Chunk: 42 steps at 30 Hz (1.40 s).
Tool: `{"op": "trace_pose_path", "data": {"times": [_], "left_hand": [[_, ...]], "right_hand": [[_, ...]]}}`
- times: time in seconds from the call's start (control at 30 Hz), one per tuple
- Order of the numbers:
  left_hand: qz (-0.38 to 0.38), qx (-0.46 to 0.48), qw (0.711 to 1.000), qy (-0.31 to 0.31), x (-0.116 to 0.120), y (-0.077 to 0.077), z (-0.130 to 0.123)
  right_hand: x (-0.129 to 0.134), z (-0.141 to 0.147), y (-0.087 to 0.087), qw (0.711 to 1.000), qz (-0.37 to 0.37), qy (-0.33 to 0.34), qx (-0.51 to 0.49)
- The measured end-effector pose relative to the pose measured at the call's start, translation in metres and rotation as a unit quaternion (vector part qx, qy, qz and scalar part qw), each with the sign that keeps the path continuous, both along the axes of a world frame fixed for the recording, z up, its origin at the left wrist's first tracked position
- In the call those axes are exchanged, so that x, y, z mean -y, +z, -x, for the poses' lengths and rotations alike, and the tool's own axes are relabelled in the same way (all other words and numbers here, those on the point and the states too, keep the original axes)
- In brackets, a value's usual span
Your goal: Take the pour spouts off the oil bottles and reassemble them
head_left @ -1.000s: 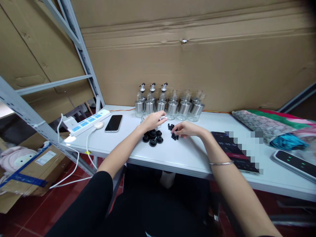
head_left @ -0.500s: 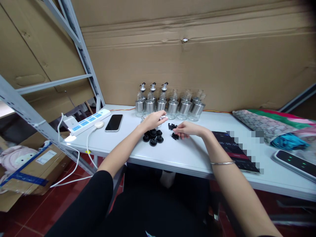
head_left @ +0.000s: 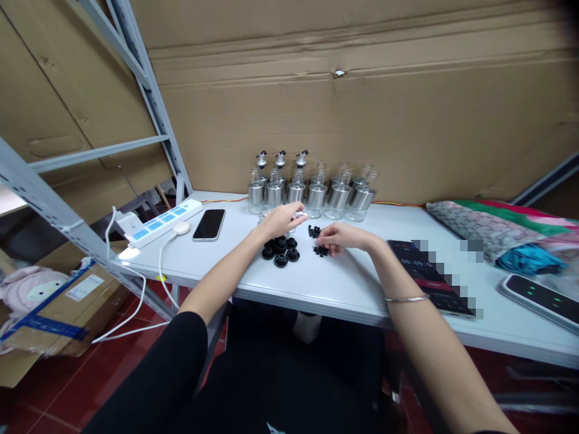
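Observation:
My left hand (head_left: 281, 220) is closed round a small silver-white piece (head_left: 298, 214), which looks like a pourer spout; most of it is hidden. Below that hand lies a cluster of round black stoppers (head_left: 280, 260). My right hand (head_left: 342, 237) has its thumb and fingers pinched together beside two little heaps of black parts, one of tiny pieces (head_left: 321, 251) and one of small levers (head_left: 313, 231). Whatever those fingertips hold is too small to make out. Behind the hands stand several glass bottles with metal sleeves (head_left: 317, 196); three pourer tops (head_left: 280, 158) rise from the back left ones.
A phone (head_left: 208, 225) and a white power strip (head_left: 165, 222) with cables lie to the left. On the right are a tablet showing a timer (head_left: 418, 265), plastic-wrapped fabric (head_left: 479, 226) and a dark-topped device (head_left: 543, 300). Cardboard (head_left: 280, 102) walls the table's back.
My right hand has shifted very slightly, its fingers curling closer by the small black parts. My left hand stays where it was with the silver-white piece.

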State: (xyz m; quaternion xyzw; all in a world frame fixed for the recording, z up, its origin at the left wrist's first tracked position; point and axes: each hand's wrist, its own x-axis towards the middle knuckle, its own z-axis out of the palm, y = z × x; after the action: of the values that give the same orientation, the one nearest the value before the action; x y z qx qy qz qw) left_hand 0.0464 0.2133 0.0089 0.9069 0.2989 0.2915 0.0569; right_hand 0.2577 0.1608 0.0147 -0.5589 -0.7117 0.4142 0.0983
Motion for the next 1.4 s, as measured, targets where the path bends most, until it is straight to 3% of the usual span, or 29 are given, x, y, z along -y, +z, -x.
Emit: {"op": "trace_pose_path", "data": {"times": [1.4], "left_hand": [[-0.003,-0.009,1.0,0.0,-0.0022,-0.0025,-0.0001]], "right_hand": [[0.0044,0.0013,0.0056,1.0,0.018,0.008,0.018]]}}
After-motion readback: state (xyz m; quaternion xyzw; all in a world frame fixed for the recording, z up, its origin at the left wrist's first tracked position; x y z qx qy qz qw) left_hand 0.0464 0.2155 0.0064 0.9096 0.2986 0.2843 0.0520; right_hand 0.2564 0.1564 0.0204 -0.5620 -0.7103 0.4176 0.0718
